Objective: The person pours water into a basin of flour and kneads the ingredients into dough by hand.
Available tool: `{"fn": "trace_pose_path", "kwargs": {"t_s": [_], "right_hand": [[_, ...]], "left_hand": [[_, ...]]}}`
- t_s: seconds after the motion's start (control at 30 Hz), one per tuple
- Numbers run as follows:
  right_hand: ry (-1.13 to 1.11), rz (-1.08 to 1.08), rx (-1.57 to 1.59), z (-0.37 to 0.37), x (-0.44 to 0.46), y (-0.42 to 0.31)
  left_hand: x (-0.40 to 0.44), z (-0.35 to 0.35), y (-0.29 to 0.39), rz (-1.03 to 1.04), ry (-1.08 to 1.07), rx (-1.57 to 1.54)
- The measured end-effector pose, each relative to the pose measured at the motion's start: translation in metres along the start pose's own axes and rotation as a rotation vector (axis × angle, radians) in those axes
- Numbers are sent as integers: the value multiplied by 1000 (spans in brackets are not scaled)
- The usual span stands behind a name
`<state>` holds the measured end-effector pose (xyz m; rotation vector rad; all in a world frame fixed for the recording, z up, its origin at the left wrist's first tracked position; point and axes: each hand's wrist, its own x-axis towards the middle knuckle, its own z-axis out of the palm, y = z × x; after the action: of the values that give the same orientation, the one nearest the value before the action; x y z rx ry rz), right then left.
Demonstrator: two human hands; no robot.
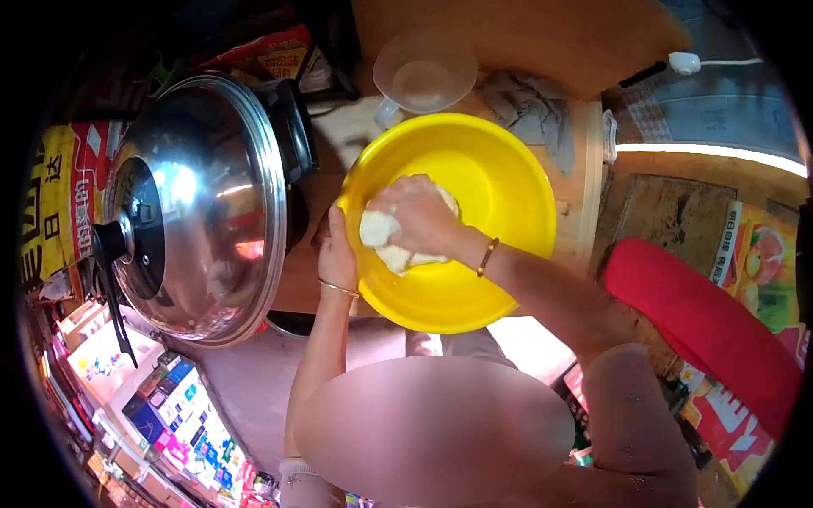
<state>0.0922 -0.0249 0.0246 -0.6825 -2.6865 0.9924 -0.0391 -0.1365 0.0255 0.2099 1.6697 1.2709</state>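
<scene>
The right hand (415,212) is in the bowl at the frame's centre, fingers curled over the dough (378,229); the tips are hidden, so I cannot tell whether they grip it or only press. The left hand (339,254) lies against the bowl's left side, thumb straight near the rim, the other fingers mostly lost in shadow, their hold unclear. A beaded bracelet (488,256) circles the right wrist. The dough is white, soft and lumpy, in the left half of the bowl (500,288), which is round, smooth, glossy and yellow. It stands on a wooden table (584,195). At left is a domed, mirror-bright metal lid (203,186); at upper centre, a translucent cup (423,72) and a crumpled grey cloth (538,114). Far left, a yellow pack (52,203) shows "达" and "日"; at lower right, a red carton (732,423) bears large white letters, "KE" legible
</scene>
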Motion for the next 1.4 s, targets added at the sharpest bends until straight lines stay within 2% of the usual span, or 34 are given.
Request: {"fn": "trace_pose_path", "kwargs": {"t_s": [0.03, 0.07, 0.13, 0.17, 0.23, 0.27, 0.3, 0.37, 0.4, 0.43, 0.5, 0.53, 0.57, 0.63, 0.67, 0.7, 0.73, 0.77, 0.83, 0.87, 0.9, 0.93, 1.03, 1.1, 1.17, 1.2, 1.23, 1.3, 1.33, 1.37, 1.4], "right_hand": [[-37, -140, -49, 0, -4, -5], [-35, -139, -45, 0, -7, -4], [-43, -185, 49, -4, -9, 5], [-35, -187, 49, 2, -7, 14], [542, 382, 753, 15, 0, 33], [614, 460, 584, 13, -1, 43], [618, 464, 595, 11, 3, 41], [550, 404, 508, 8, 5, 33], [455, 317, 443, 6, 7, 31], [452, 326, 449, -3, 8, 22], [45, -46, 204, -15, 10, 2], [-45, -124, 206, -11, 10, -2], [-49, -126, 204, -9, 9, -1], [-343, -215, 119, -4, 3, 2], [-420, -180, 27, 2, 0, 3], [-415, -186, 14, 3, -1, 0], [-503, -160, -71, 5, -3, -4], [-592, -135, -161, 6, -6, -8], [-597, -179, -172, 7, -20, -13], [-731, -287, -349, 11, -33, -15], [-869, -389, -525, 8, -41, -19], [-874, -391, -540, 4, -42, -16], [-853, -312, -364, 1, -36, -5], [-551, 6, -126, 7, -24, 0], [-115, 465, 43, 12, -12, 6], [43, 657, 200, 13, -6, 9], [37, 659, 208, 20, -3, 10], [137, 402, -15, 29, -3, 7], [12, 394, -1, 27, -4, 7], [19, 381, -9, 24, -8, 1], [-206, 195, -83, 20, -18, -8]], "left_hand": [[-1, 1, 2, -81, 36, 60], [-2, 1, -5, -82, 37, 64], [0, 6, -11, 162, -8, -90], [-2, 5, -14, 168, -10, -85], [-7, 5, -8, 226, 10, 140], [-2, 3, -9, 226, -28, 88], [3, 2, -9, 224, -27, 100], [12, -1, -12, 160, 7, 69], [17, 0, -11, 156, 3, 76], [20, 0, -10, 188, 6, 111], [25, 1, -13, 206, 16, 146], [30, 3, -14, 202, -18, 53], [34, 5, -13, 208, -55, -42], [27, 15, -1, 190, -27, -26], [26, 18, 1, 167, -12, 8], [27, 19, 4, 148, 6, 41], [28, 17, 5, 155, 32, 115], [27, 18, 5, 165, 36, 104], [25, 19, 5, 128, -1, 5], [32, 17, 2, 189, 21, 148], [31, 17, 3, 196, 20, 135], [31, 19, 3, 206, -9, 140], [25, 22, 5, 231, -10, 168], [20, 21, 4, 246, 10, 198], [17, 19, -2, 457, 51, 329], [15, 19, 2, 453, 51, 334], [12, 19, 8, 426, 57, 420], [7, 20, 8, 390, 60, 509], [8, 21, 5, 460, 85, 489], [10, 22, 5, 539, 112, 463], [16, 20, -1, 523, 141, 523]]}}
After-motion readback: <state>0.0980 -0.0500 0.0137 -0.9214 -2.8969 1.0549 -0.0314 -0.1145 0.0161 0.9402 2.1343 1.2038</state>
